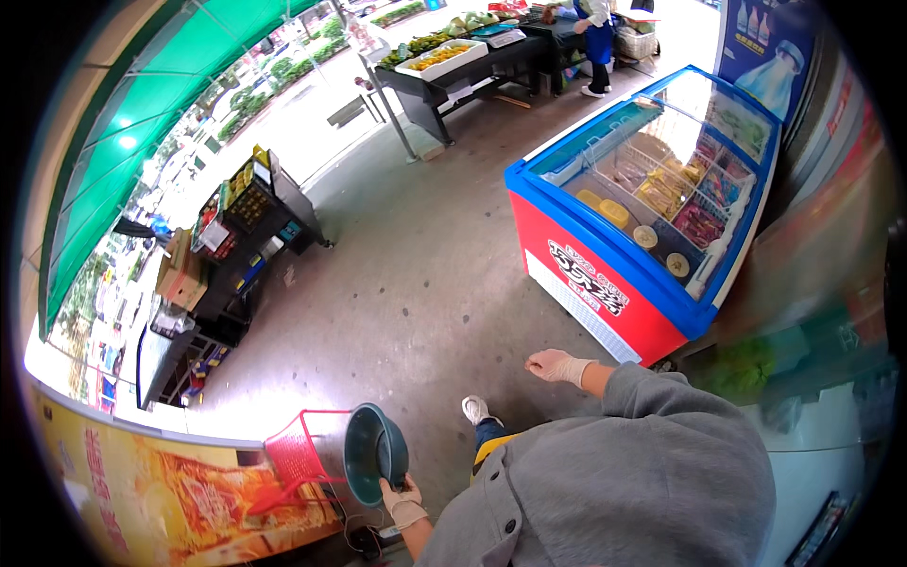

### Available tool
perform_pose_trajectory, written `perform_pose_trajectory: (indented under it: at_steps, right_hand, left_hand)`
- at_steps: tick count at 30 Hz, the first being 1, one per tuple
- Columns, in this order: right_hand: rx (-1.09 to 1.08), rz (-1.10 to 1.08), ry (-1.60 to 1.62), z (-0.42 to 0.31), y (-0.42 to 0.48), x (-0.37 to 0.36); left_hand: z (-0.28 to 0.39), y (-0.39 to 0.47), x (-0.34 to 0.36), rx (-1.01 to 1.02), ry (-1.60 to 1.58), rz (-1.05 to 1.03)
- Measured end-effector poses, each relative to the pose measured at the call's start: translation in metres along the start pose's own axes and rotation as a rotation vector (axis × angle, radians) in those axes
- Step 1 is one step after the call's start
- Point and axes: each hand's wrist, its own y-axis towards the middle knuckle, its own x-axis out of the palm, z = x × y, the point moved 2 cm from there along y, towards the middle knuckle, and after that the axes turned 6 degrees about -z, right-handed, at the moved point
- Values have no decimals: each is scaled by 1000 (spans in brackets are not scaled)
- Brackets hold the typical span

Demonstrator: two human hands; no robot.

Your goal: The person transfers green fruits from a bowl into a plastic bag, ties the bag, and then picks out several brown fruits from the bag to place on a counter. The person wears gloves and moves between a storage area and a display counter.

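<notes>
My left hand, in a thin pale glove, grips the rim of a dark green plastic basin. The basin is tipped on its side and its hollow faces left; I see nothing inside it. My right hand wears a similar glove and hangs in the air over the concrete floor, in front of the chest freezer. Its fingers are curled in, with nothing visible between them.
A red chair stands beside the basin. The blue-and-red chest freezer occupies the right. Black produce stands line the left, and a produce table is at the back. Near it stands a person in a blue apron.
</notes>
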Motion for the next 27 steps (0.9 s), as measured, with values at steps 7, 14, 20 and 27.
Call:
perform_pose_trajectory:
  at_steps: [7,14,20,27]
  right_hand:
    - [485,2,-30,83,40,14]
    - [801,51,103,107,43,47]
    - [737,80,329,60,131,-13]
    - [568,293,516,63,314,-195]
  left_hand:
    - [44,125,174,38,128,-126]
    - [65,183,373,32,200,-386]
    - [39,241,483,-55,286,-400]
    - [0,305,608,-128,385,-158]
